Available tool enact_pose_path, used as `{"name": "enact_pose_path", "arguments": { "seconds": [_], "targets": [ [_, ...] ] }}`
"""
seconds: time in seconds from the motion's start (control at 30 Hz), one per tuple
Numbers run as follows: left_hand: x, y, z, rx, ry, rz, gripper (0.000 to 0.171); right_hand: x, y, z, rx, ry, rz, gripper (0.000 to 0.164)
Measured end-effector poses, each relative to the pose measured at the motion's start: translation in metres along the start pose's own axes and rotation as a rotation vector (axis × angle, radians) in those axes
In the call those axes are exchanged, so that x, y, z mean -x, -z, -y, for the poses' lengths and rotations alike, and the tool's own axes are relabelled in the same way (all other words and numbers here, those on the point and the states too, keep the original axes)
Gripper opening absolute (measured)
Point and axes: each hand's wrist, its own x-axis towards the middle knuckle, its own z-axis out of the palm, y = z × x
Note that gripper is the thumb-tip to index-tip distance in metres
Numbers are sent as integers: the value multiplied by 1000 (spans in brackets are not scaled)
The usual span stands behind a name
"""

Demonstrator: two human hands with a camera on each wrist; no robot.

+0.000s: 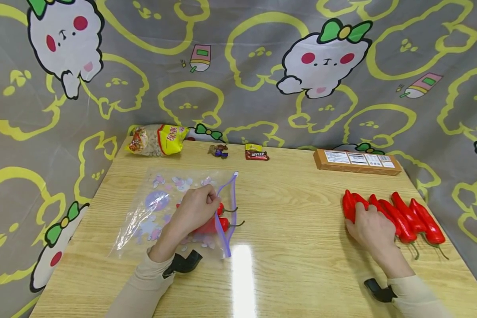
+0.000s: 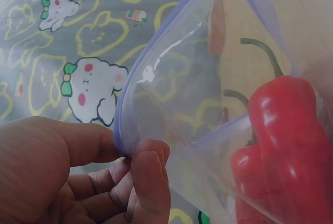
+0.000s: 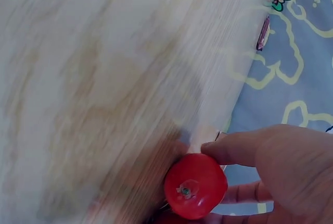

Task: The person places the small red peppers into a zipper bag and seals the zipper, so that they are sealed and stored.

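Note:
A clear zip bag (image 1: 137, 212) with a purple zip edge and printed pattern lies on the left of the table. My left hand (image 1: 194, 208) pinches its opening edge between thumb and fingers, lifting the film in the left wrist view. Inside lie red peppers (image 2: 289, 125), their green stems pointing out toward the mouth. On the right, my right hand (image 1: 374, 227) holds a red pepper (image 3: 195, 186) at the left end of a row, thumb on one side and fingers on the other. Several more red peppers (image 1: 399, 218) lie beside it, some partly hidden by the hand.
Along the back of the wooden table (image 1: 294, 198) are a yellow snack bag (image 1: 159, 140), small wrapped candies (image 1: 218, 151), a red and yellow packaged bar (image 1: 256, 153) and a long brown box (image 1: 357, 162). A patterned grey cloth (image 1: 254, 106) hangs behind.

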Motion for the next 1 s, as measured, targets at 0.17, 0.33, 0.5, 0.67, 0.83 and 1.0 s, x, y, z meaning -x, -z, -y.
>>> {"name": "enact_pose_path", "arguments": {
  "seconds": [0.17, 0.33, 0.5, 0.67, 0.83, 1.0],
  "targets": [
    [0, 0, 0, 1, 5, 2, 10, 1, 2, 1, -16, -50, 118, 34],
    [0, 0, 0, 2, 3, 1, 11, -5, 7, 7, -88, -110, 218, 34],
    [0, 0, 0, 0, 0, 1, 10, -19, 15, 31, -272, -108, 270, 36],
    [0, -1, 1, 0, -1, 0, 10, -33, 21, 68, -539, -7, 271, 34],
    [0, -1, 2, 5, -8, -1, 10, -47, 25, 110, -717, 81, 274, 31],
    [0, -3, 1, 1, -9, 11, 10, -56, 25, 147, -776, 187, 267, 33]
  ]
}}
